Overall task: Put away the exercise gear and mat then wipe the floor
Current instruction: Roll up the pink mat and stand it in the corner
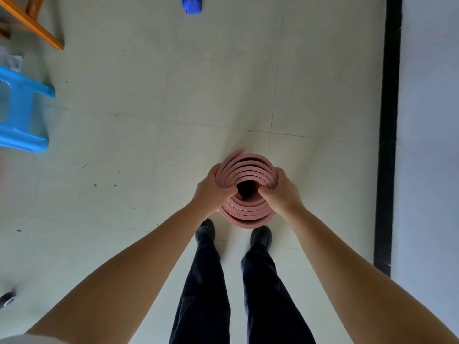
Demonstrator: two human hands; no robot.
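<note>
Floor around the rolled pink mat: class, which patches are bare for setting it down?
Bare floor lies between the blue plastic stool and black baseboard strip. It is crowded at the stool and wooden furniture leg.

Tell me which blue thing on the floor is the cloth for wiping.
The crumpled dark blue cloth at the top edge, ahead of the rolled pink mat. The other blue thing, the light blue plastic stool at left, is rigid and moulded.
</note>
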